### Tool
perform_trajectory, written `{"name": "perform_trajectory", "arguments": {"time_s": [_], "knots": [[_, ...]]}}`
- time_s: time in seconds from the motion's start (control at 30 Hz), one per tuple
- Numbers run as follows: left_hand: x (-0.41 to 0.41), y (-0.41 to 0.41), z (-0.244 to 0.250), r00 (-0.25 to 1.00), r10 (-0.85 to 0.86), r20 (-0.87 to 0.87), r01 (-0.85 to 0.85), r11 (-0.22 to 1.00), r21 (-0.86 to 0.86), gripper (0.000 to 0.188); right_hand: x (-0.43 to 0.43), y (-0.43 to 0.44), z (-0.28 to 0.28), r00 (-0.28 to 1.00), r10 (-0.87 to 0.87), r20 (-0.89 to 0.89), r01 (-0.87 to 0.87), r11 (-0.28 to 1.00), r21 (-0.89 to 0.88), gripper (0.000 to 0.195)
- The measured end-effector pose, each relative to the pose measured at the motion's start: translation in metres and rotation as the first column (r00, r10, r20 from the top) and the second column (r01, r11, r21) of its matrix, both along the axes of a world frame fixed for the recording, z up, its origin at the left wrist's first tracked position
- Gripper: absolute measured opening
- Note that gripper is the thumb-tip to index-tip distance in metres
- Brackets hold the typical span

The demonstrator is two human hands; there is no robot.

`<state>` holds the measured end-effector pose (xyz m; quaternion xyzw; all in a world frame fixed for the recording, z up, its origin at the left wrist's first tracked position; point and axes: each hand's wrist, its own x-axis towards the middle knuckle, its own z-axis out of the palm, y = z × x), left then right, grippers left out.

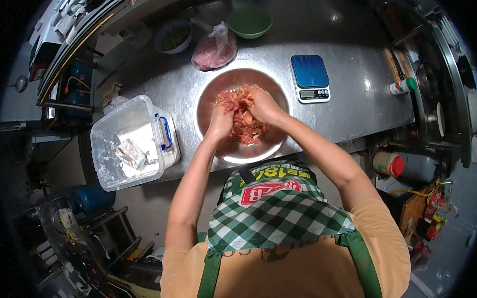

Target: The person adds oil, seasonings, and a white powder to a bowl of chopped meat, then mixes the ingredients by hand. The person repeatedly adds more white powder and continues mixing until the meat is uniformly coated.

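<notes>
A large stainless steel bowl stands near the front edge of the metal table, holding a heap of raw sliced meat in a little liquid. Both hands are inside it, fingers sunk in the meat. My left hand grips meat at the left of the heap. My right hand holds some of it at the upper right, close beside the left. The fingertips of both are partly hidden by the meat.
Left of the bowl stands a clear plastic bin with white powder and a scoop-like container. Behind are a bowl of chopped greens, bagged meat and a green bowl. A digital kitchen scale lies right, a green-capped shaker farther right.
</notes>
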<state>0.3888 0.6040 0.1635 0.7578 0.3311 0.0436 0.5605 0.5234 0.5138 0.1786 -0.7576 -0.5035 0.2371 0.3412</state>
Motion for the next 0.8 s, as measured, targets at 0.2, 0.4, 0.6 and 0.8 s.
{"name": "perform_trajectory", "arguments": {"time_s": [0.2,0.4,0.6,0.8], "knots": [[0.014,0.027,0.01,0.991,-0.13,0.044,0.119,0.974,0.193,0.054,-0.01,-0.024,-0.015,0.976,-0.207,-0.071,0.213,0.973,0.091,0.036],[0.038,0.025,-0.027,0.922,-0.217,-0.321,0.328,0.879,0.346,0.043,-0.037,-0.047,0.0,0.019,-0.593,-0.805,0.256,0.781,-0.569,0.038],[0.004,-0.008,-0.075,0.985,0.172,-0.025,-0.164,0.97,0.179,0.035,-0.049,0.002,-0.057,-0.081,-0.337,-0.938,0.351,0.871,-0.343,0.04],[-0.007,-0.007,-0.033,0.816,0.475,0.33,-0.476,0.876,-0.084,0.021,-0.04,0.029,-0.073,0.826,-0.263,-0.498,0.349,0.933,0.086,0.02]]}}
